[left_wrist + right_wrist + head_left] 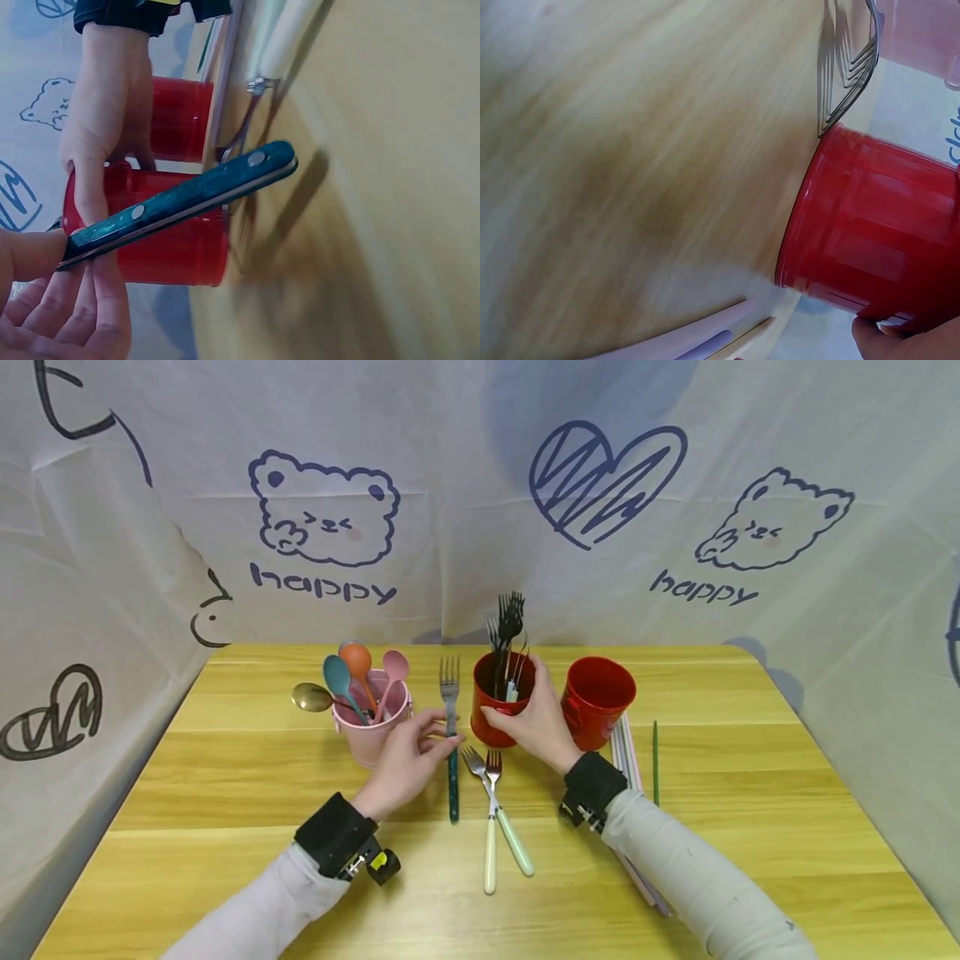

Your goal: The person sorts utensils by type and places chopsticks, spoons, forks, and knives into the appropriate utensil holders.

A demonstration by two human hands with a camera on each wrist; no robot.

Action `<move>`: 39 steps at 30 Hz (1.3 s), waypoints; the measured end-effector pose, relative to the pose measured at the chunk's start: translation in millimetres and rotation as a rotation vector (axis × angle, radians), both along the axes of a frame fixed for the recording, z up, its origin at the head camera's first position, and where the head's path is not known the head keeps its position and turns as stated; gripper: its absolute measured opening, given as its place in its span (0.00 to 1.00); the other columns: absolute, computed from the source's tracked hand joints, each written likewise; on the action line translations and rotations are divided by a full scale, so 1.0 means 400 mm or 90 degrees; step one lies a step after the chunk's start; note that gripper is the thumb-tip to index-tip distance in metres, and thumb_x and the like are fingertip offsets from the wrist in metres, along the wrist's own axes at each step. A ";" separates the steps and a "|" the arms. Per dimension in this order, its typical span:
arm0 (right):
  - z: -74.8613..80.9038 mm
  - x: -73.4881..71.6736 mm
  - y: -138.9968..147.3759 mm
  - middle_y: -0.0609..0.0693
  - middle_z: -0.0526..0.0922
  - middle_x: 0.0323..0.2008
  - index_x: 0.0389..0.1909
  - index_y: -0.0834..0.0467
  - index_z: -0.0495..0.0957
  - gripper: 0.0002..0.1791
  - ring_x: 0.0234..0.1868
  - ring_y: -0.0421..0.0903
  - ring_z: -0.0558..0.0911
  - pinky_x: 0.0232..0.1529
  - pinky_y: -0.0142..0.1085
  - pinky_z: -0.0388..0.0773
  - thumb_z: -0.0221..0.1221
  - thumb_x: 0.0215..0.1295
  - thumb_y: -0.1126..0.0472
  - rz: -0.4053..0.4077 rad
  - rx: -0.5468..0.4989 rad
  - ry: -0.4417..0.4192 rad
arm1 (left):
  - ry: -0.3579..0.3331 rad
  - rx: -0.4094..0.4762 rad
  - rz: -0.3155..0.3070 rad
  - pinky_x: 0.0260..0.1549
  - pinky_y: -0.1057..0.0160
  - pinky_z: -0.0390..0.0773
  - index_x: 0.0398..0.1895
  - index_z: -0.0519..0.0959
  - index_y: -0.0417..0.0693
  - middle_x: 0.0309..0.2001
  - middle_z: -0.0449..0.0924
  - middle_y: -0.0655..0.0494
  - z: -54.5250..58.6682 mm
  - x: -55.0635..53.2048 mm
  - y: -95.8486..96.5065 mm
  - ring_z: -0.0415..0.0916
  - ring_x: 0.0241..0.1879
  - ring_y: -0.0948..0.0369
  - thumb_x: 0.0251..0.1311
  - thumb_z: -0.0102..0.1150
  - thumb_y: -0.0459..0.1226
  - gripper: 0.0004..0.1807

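My left hand (405,764) pinches a fork with a dark teal handle (453,781) between thumb and fingers, its tines pointing away from me. In the left wrist view, the riveted handle (187,196) slants across the front of a red cup (176,259). My right hand (542,727) grips that red cup (486,714) near its rim, thumb in front. Several forks stand in the cup, among them black forks (511,620). On the table in front of it, a cream-handled fork (490,856) and a pale green-handled fork (516,843) lie crossed.
A pink bucket (360,745) of spoons stands on the left. Beside my right hand is a second red cup (588,718). Pale chopsticks (626,752) and a green stick (656,760) lie under or near my right forearm. A white cloth hangs behind the wooden table (750,793).
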State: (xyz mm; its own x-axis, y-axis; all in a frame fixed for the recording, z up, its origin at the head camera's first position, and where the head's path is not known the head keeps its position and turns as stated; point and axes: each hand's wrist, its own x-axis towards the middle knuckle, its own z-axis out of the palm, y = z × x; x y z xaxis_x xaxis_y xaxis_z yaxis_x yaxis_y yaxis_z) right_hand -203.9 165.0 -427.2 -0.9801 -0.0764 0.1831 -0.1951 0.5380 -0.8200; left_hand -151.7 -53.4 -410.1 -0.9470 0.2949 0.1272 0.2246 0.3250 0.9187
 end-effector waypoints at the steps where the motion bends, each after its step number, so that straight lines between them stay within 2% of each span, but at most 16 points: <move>1: 0.001 0.000 0.000 0.60 0.65 0.72 0.77 0.59 0.47 0.56 0.70 0.59 0.70 0.71 0.54 0.70 0.72 0.56 0.53 -0.001 0.000 0.001 | 0.015 -0.007 0.005 0.42 0.69 0.82 0.56 0.76 0.35 0.46 0.86 0.39 0.007 -0.002 0.003 0.86 0.43 0.50 0.67 0.60 0.30 0.16; 8: 0.003 -0.002 -0.001 0.61 0.66 0.71 0.77 0.60 0.47 0.56 0.69 0.59 0.70 0.71 0.54 0.70 0.72 0.56 0.53 0.000 0.000 0.006 | 0.081 -0.001 0.026 0.47 0.57 0.86 0.57 0.78 0.37 0.50 0.85 0.40 0.060 -0.024 0.024 0.86 0.45 0.50 0.68 0.59 0.31 0.15; 13: 0.001 -0.003 0.000 0.61 0.66 0.71 0.77 0.60 0.47 0.56 0.69 0.59 0.71 0.71 0.53 0.71 0.72 0.56 0.53 0.003 -0.003 0.010 | 0.150 0.007 0.038 0.51 0.52 0.85 0.55 0.78 0.35 0.51 0.85 0.39 0.100 -0.049 0.039 0.87 0.46 0.48 0.68 0.59 0.31 0.14; 18: -0.001 -0.005 0.002 0.60 0.68 0.70 0.76 0.60 0.49 0.55 0.67 0.58 0.72 0.70 0.53 0.72 0.73 0.55 0.54 0.005 -0.003 0.026 | 0.214 0.004 0.057 0.53 0.52 0.85 0.54 0.78 0.37 0.49 0.86 0.42 0.135 -0.081 0.055 0.87 0.47 0.49 0.69 0.59 0.33 0.14; 27: -0.001 -0.006 0.001 0.61 0.69 0.68 0.76 0.61 0.49 0.54 0.66 0.58 0.73 0.70 0.53 0.73 0.73 0.55 0.54 0.011 -0.008 0.034 | 0.266 0.049 0.086 0.52 0.55 0.85 0.55 0.77 0.36 0.48 0.86 0.42 0.194 -0.126 0.090 0.86 0.46 0.50 0.70 0.58 0.33 0.14; 30: -0.001 -0.006 0.001 0.60 0.69 0.68 0.76 0.61 0.50 0.54 0.66 0.58 0.73 0.70 0.52 0.72 0.73 0.56 0.54 0.007 -0.008 0.034 | 0.282 0.073 0.090 0.52 0.55 0.85 0.55 0.76 0.35 0.49 0.86 0.42 0.205 -0.138 0.107 0.86 0.47 0.49 0.70 0.57 0.33 0.14; 34: -0.003 -0.005 0.002 0.60 0.69 0.68 0.76 0.60 0.50 0.54 0.66 0.58 0.72 0.70 0.52 0.72 0.73 0.56 0.54 0.006 -0.002 0.035 | 0.297 0.085 0.088 0.50 0.55 0.85 0.54 0.76 0.34 0.49 0.86 0.41 0.206 -0.154 0.126 0.86 0.46 0.49 0.70 0.57 0.32 0.13; 39: -0.003 -0.007 0.001 0.60 0.68 0.68 0.76 0.60 0.49 0.55 0.66 0.58 0.72 0.71 0.52 0.72 0.73 0.56 0.53 0.003 0.003 0.030 | 0.310 0.052 0.087 0.50 0.55 0.86 0.53 0.77 0.34 0.48 0.86 0.40 0.194 -0.168 0.136 0.86 0.46 0.48 0.70 0.57 0.31 0.12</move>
State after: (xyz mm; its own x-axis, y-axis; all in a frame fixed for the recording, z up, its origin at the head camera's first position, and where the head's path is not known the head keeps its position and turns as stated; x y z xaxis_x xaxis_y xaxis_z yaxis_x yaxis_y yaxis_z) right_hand -206.8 165.4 -428.5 -0.9701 -0.0817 0.2286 -0.2358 0.5411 -0.8072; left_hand -218.7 1.0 -332.5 -0.8013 0.1435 0.5808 0.5936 0.3121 0.7418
